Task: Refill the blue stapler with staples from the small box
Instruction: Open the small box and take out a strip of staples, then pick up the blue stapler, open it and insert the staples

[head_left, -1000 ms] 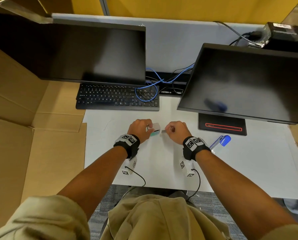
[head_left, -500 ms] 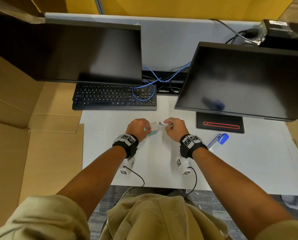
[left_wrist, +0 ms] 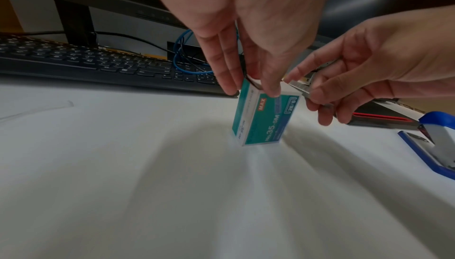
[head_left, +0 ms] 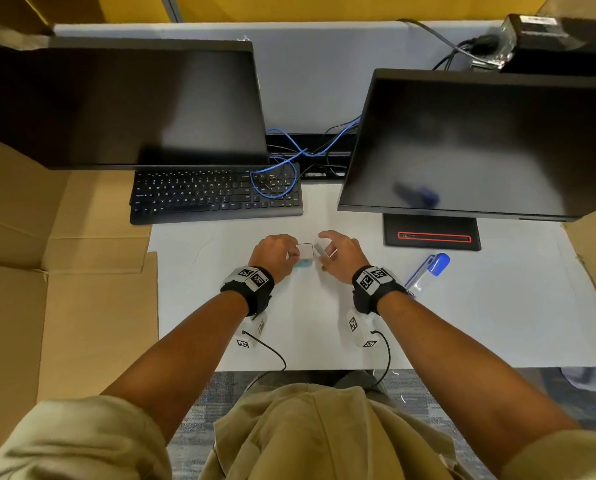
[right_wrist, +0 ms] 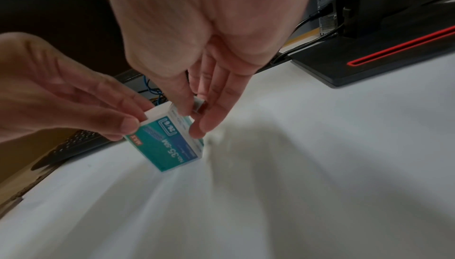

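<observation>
Left hand (left_wrist: 246, 52) grips the staple box (left_wrist: 263, 117) upright on the desk (left_wrist: 147, 185); right hand (left_wrist: 369, 72) pinches a staple strip (left_wrist: 299, 86). Stapler (left_wrist: 435, 142) lies open, unloaded.

Teal staple box (left_wrist: 264, 116) upright on end, blue stapler (head_left: 428, 271) lying open

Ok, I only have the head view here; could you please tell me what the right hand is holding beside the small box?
Observer: The right hand pinches a silvery strip of staples in its fingers, just beside the box's upper end.
Operator: Thank you. Is the box lifted off the desk?
Observer: It does not look lifted. The small box stands on end on the desk, slightly tilted, with the left hand pinching its top.
</observation>
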The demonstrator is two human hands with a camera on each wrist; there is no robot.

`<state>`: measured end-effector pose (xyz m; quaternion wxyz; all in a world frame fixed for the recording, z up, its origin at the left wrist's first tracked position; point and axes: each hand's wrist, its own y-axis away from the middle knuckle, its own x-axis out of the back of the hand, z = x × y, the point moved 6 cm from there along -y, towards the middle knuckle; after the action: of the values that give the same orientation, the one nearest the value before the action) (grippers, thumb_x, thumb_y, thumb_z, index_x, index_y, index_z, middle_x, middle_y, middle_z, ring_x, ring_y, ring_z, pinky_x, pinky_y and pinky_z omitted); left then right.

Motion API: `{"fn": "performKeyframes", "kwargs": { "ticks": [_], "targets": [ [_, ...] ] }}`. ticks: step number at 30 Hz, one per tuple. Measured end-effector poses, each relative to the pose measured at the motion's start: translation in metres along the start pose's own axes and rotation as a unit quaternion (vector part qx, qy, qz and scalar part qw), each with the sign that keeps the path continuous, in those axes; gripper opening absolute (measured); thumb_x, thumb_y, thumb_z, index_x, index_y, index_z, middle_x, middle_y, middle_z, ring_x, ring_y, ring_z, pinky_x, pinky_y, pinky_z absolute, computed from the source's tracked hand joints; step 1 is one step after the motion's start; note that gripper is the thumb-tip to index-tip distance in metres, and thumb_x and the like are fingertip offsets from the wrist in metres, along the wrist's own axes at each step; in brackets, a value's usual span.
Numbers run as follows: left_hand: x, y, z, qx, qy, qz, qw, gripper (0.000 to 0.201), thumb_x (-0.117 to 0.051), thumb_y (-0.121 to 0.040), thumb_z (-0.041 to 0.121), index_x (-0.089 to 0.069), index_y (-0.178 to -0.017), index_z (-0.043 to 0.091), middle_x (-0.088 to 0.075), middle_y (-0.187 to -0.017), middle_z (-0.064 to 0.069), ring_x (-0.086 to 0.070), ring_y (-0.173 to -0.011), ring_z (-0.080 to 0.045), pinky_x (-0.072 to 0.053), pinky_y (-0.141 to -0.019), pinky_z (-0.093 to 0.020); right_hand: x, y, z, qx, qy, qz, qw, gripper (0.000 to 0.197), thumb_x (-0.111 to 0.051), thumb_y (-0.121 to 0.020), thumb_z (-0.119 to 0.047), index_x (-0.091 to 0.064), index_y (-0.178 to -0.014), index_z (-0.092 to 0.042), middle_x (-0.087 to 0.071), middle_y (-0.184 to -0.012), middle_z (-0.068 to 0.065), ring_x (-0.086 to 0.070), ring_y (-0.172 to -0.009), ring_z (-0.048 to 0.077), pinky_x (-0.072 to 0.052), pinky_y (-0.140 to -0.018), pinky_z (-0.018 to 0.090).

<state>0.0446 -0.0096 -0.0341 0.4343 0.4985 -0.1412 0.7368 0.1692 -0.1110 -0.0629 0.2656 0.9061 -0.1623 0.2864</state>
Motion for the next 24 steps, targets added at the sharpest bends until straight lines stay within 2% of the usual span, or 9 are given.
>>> {"fn": "performKeyframes", "kwargs": {
  "ticks": [2, 5, 9, 12, 15, 18, 20, 22, 24],
  "targets": [
    [-0.001, -0.001, 0.005, -0.001, -0.013, 0.005, 1.000, 0.012, -0.065, -0.085, 0.018, -0.075, -0.090, 0.013, -0.069, -0.114, -0.001, -0.063, -0.097, -0.023, -0.053, -0.082, -0.034, 0.001, 0.003, 0.003, -0.002, 0.003, -0.006, 1.000, 0.050, -0.060, -0.087, -0.008, -0.048, -0.133, -0.021, -0.063, -0.107, 0.014, -0.066, -0.091, 0.032, -0.058, -0.085, 0.041],
    [-0.004, -0.003, 0.013, -0.008, -0.046, 0.015, 0.999, 0.007, -0.068, -0.081, 0.017, -0.070, -0.087, 0.015, -0.067, -0.109, -0.001, -0.061, -0.097, -0.022, -0.052, -0.076, -0.032, 0.012, 0.008, 0.015, -0.013, -0.003, 0.010, 1.000, 0.034, -0.052, -0.088, -0.006, -0.055, -0.119, -0.018, -0.063, -0.098, 0.014, -0.066, -0.081, 0.030, -0.059, -0.076, 0.036],
    [-0.011, -0.007, 0.033, -0.062, -0.066, 0.026, 0.996, 0.010, -0.072, -0.077, 0.016, -0.073, -0.086, 0.012, -0.065, -0.117, -0.004, -0.058, -0.107, -0.025, -0.049, -0.089, -0.035, 0.033, 0.019, 0.038, -0.040, -0.010, 0.041, 0.998, 0.021, -0.049, -0.088, -0.003, -0.058, -0.104, -0.012, -0.057, -0.079, 0.008, -0.053, -0.062, 0.014, -0.045, -0.066, 0.026],
    [-0.023, -0.015, 0.057, -0.116, -0.085, 0.004, 0.990, 0.011, -0.068, -0.080, 0.021, -0.073, -0.088, 0.014, -0.066, -0.118, -0.003, -0.054, -0.115, -0.024, -0.039, -0.102, -0.039, 0.051, 0.029, 0.057, -0.066, -0.017, 0.062, 0.996, 0.016, -0.050, -0.088, -0.003, -0.057, -0.100, -0.011, -0.056, -0.077, 0.007, -0.055, -0.066, 0.019, -0.045, -0.069, 0.028],
    [-0.036, -0.022, 0.085, -0.154, -0.065, -0.013, 0.986, 0.009, -0.065, -0.082, 0.023, -0.071, -0.086, 0.017, -0.066, -0.117, 0.000, -0.053, -0.114, -0.020, -0.035, -0.105, -0.037, 0.076, 0.044, 0.077, -0.099, -0.001, 0.117, 0.988, 0.008, -0.050, -0.089, -0.010, -0.055, -0.096, -0.010, -0.061, -0.081, 0.011, -0.059, -0.073, 0.028, -0.045, -0.068, 0.030],
    [-0.046, -0.028, 0.113, -0.188, -0.059, -0.025, 0.980, 0.010, -0.064, -0.082, 0.023, -0.071, -0.086, 0.017, -0.067, -0.115, 0.001, -0.054, -0.113, -0.018, -0.036, -0.103, -0.035, 0.106, 0.064, 0.106, -0.171, 0.053, 0.191, 0.965, 0.024, -0.053, -0.092, -0.030, -0.050, -0.108, -0.013, -0.061, -0.082, 0.008, -0.059, -0.077, 0.030, -0.047, -0.069, 0.034],
    [-0.052, -0.032, 0.128, -0.202, -0.056, -0.032, 0.977, 0.010, -0.063, -0.083, 0.023, -0.071, -0.085, 0.016, -0.068, -0.113, 0.001, -0.054, -0.113, -0.019, -0.037, -0.103, -0.036, 0.124, 0.076, 0.133, -0.234, 0.076, 0.224, 0.943, 0.043, -0.055, -0.092, -0.040, -0.043, -0.125, -0.015, -0.065, -0.093, 0.011, -0.062, -0.085, 0.034, -0.051, -0.076, 0.040],
    [-0.058, -0.034, 0.140, -0.211, -0.056, -0.039, 0.975, 0.011, -0.063, -0.083, 0.023, -0.071, -0.085, 0.016, -0.068, -0.112, 0.001, -0.055, -0.112, -0.019, -0.038, -0.103, -0.037, 0.131, 0.083, 0.158, -0.281, 0.070, 0.223, 0.931, 0.061, -0.055, -0.091, -0.046, -0.033, -0.140, -0.017, -0.068, -0.105, 0.016, -0.065, -0.094, 0.037, -0.055, -0.082, 0.044],
    [-0.063, -0.035, 0.148, -0.220, -0.058, -0.043, 0.973, 0.010, -0.063, -0.083, 0.022, -0.071, -0.084, 0.016, -0.069, -0.110, 0.001, -0.056, -0.110, -0.020, -0.040, -0.101, -0.037, 0.130, 0.083, 0.171, -0.288, 0.041, 0.207, 0.934, 0.065, -0.054, -0.091, -0.048, -0.033, -0.143, -0.016, -0.066, -0.112, 0.016, -0.064, -0.101, 0.037, -0.054, -0.086, 0.044]
  ]
}}
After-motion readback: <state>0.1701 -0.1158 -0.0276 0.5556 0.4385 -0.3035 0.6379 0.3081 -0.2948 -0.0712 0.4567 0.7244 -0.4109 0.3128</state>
